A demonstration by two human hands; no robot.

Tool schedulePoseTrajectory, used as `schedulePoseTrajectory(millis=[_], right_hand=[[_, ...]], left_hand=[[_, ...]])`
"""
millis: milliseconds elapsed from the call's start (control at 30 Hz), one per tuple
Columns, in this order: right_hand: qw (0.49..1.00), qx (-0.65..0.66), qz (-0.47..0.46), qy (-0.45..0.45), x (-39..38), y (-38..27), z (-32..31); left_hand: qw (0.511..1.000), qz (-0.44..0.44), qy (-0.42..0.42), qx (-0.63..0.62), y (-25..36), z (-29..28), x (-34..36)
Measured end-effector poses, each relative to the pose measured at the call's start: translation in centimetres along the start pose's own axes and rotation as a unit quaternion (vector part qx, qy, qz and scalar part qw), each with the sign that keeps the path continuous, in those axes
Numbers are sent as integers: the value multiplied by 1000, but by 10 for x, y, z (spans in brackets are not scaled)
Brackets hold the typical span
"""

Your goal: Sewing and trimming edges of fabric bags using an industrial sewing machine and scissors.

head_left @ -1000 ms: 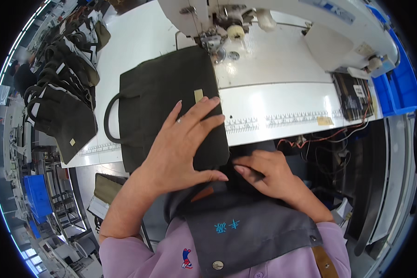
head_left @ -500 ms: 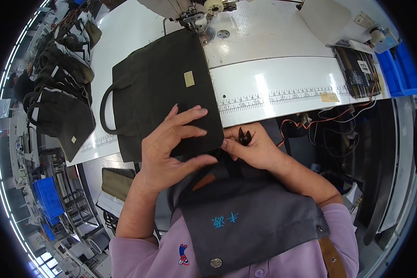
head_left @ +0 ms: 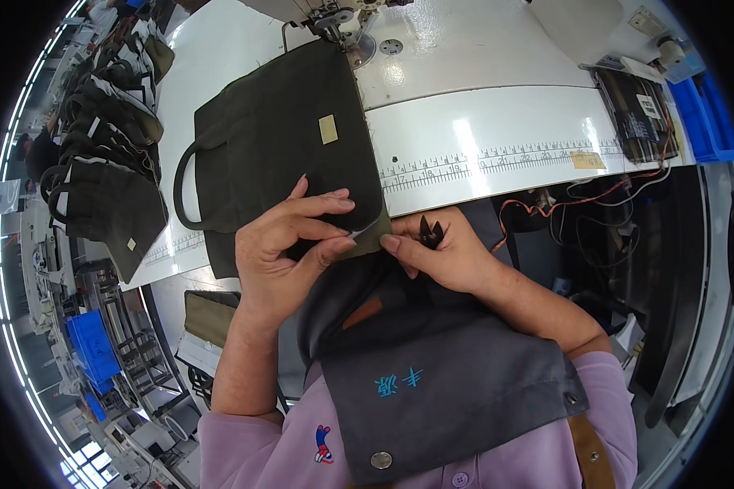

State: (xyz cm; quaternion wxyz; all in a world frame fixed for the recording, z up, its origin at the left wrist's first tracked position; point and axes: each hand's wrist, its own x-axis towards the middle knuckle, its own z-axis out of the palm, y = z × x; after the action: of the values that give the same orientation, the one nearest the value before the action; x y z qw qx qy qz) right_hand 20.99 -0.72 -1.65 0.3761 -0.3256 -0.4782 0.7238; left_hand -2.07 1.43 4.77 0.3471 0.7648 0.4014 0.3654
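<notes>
A dark fabric bag (head_left: 277, 130) lies flat on the white tabletop (head_left: 497, 65), its lower edge reaching the tabletop's near side. Clock directions run from the bag's middle, with 12 away from the person. Its looped handle (head_left: 186, 183) sticks out between 8 and 9 o'clock, and a pale yellow label (head_left: 328, 129) sits on its face toward 2. At the corner between 4 and 5, an olive layer (head_left: 374, 237) shows beneath the dark one.

The left hand (head_left: 284, 253), at 6 o'clock, has its thumb and fingers closed together on the dark layer's lower edge. The right hand (head_left: 457, 259), at 4, is mostly curled, with pointed black snips (head_left: 431, 234) tucked in it, tips toward 12; its thumb touches the olive corner.

At 1 o'clock, the bag's top corner comes up beside the needle area of a sewing machine (head_left: 334, 20). A printed ruler strip (head_left: 497, 159) runs off toward 3, and further that way are a flat dark pack (head_left: 632, 118) and a blue bin (head_left: 705, 122). More dark bags (head_left: 110, 204) are heaped at 9. At 7, below the tabletop, is an olive fabric piece (head_left: 210, 318); a blue crate (head_left: 95, 349) is farther out, between 7 and 8. The person's grey apron (head_left: 457, 391) fills 5 o'clock.
</notes>
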Motion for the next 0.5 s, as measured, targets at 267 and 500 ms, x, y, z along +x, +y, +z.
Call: schedulePoseTrajectory(millis=[267,500], right_hand=[[1000,-21,-13,5,-2,0,3],[998,-51,-11,-28,-5,-5,1]], left_hand=[[955,181,20,233,-2,16,-15],[908,212,-3,362,-15,35,-24]])
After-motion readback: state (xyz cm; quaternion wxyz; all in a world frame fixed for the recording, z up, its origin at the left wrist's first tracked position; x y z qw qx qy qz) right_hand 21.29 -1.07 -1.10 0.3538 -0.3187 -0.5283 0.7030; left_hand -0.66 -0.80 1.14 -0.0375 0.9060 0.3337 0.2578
